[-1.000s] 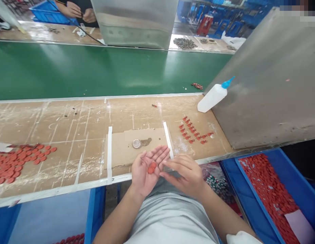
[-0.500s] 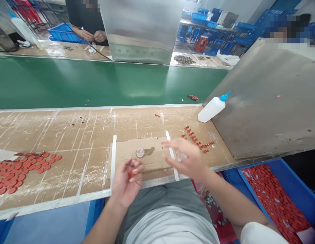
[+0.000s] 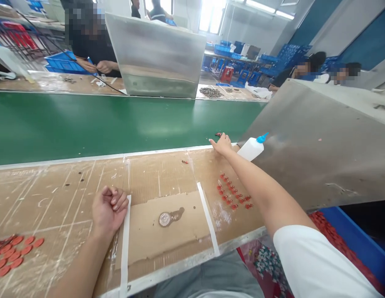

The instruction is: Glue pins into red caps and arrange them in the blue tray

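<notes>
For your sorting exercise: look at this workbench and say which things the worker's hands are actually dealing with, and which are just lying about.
In hand:
- right hand stretched to the small red parts at the green conveyor belt's edge
- left hand, a closed fist resting on the cardboard-covered bench

Lying about:
- white squeeze bottle
- rows of small red pieces
- red discs
- round metal cap
</notes>
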The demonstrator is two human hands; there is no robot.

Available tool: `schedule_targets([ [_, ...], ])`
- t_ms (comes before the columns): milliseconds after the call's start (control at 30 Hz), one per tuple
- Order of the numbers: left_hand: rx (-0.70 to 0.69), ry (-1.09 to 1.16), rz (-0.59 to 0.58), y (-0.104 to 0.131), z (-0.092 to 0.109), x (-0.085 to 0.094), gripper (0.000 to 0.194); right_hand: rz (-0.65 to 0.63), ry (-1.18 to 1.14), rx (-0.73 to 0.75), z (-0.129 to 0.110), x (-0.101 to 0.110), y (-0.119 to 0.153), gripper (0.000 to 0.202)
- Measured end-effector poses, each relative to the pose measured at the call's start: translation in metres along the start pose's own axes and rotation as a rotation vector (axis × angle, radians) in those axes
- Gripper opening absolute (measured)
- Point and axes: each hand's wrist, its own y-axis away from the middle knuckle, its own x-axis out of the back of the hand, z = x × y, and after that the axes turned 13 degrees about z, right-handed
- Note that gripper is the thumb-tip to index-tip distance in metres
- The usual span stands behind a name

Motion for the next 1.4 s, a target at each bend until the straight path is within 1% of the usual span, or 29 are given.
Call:
schedule_targets([
  [67,0.031,-0.026,-0.017,-0.003,-0.004,0.003,0.024,0.004,0.034,-0.057,0.011,-0.013,-0.017,0.094],
  [167,0.077,-0.02,0.009,-0.008,-0.005,0.005,0.025,-0.015,0.06,-0.106,0.024,-0.032,-0.04,0.103],
  [267,0.112,0.004,0.061,-0.013,-0.004,0.007,0.023,-0.044,0.059,-0.101,0.031,-0.049,-0.059,0.105],
  [333,0.121,0.017,0.08,-0.016,-0.004,0.007,0.023,-0.057,0.049,-0.064,0.033,-0.059,-0.069,0.101],
  [433,0.13,0.018,0.093,-0.018,-0.004,0.006,0.023,-0.075,0.008,0.052,0.028,-0.072,-0.078,0.08],
  [533,0.129,0.005,0.096,-0.019,-0.006,0.005,0.023,-0.107,-0.069,0.212,0.015,-0.084,-0.078,0.055],
  [633,0.129,-0.015,0.1,-0.021,-0.007,0.005,0.024,-0.144,-0.163,0.37,-0.005,-0.093,-0.069,0.046],
  [733,0.124,-0.027,0.102,-0.021,-0.008,0.006,0.023,-0.188,-0.257,0.519,-0.028,-0.097,-0.052,0.042],
  [900,0.118,-0.037,0.076,-0.021,-0.008,0.007,0.023,-0.277,-0.387,0.735,-0.063,-0.092,-0.011,0.037],
  [1033,0.107,-0.037,0.062,-0.022,-0.009,0.007,0.023,-0.357,-0.464,0.877,-0.085,-0.078,0.019,0.036],
  [1133,0.109,-0.039,0.062,-0.021,-0.009,0.006,0.022,-0.405,-0.5,0.964,-0.096,-0.066,0.035,0.037],
  [1267,0.1,-0.039,0.06,-0.02,-0.007,0.004,0.023,-0.411,-0.516,1.065,-0.1,-0.047,0.054,0.035],
  [1400,0.085,-0.036,0.052,-0.02,-0.008,0.003,0.022,-0.463,-0.523,1.172,-0.092,-0.025,0.076,0.032],
])
